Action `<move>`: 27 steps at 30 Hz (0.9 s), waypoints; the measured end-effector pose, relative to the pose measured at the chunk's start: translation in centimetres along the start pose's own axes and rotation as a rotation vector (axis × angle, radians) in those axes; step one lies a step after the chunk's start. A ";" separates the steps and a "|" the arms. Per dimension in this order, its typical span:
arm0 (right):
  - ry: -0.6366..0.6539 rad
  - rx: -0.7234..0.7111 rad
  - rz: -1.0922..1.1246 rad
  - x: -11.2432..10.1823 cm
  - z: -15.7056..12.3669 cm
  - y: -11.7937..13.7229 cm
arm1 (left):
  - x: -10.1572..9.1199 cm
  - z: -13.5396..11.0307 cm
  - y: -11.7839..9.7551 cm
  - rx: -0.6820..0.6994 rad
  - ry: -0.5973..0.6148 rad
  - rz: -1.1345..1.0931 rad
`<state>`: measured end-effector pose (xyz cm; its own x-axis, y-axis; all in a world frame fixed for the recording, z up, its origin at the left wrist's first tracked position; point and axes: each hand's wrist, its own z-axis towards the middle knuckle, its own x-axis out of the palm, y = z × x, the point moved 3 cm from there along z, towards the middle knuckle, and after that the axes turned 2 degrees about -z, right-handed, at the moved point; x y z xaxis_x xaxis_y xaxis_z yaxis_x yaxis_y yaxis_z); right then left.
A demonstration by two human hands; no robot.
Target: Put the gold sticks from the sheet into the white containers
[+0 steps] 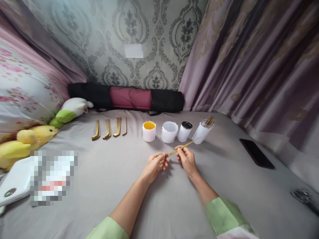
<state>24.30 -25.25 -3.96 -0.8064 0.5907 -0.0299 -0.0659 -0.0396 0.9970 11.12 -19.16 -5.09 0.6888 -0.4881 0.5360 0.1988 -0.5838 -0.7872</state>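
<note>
A slim golden-yellow stick (187,143), tapered like a paintbrush handle, slants between my hands. My right hand (187,160) pinches it around the middle, its thin end pointing up and right. The thumb and forefinger of my left hand (155,165) close on the lower end, where a small dark-gold part shows; the very tip is hidden by the fingers. Just beyond my hands stand a white cup of yellow paint (149,135), a pale white cup (169,134), a white-wrapped can with dark contents (184,134), and a tilted white holder (200,133) with several brown sticks.
Bunches of thin golden bent rods (107,130) lie back left, with a single rod (125,126) beside them. A black and maroon roll (129,98) lies along the wall. Plush toys (37,136) and a white device (17,179) are left; a dark phone (256,153) is right.
</note>
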 end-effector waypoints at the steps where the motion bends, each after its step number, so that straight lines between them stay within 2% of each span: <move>1: -0.001 -0.001 -0.008 0.0 0.0 0.0 | 0.0 0.0 0.0 -0.009 0.003 -0.008; 16: 0.042 -0.008 -0.103 -0.5 -0.3 1.3 | -0.2 -0.2 0.0 -0.085 0.025 -0.060; 27: -0.028 -0.005 -0.044 -2.3 0.0 2.4 | -0.1 -0.4 -0.4 -0.119 0.001 -0.047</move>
<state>25.97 -26.67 -1.55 -0.7856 0.6146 -0.0719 -0.1045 -0.0172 0.9944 10.67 -19.16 -4.68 0.6803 -0.4590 0.5714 0.1464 -0.6788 -0.7195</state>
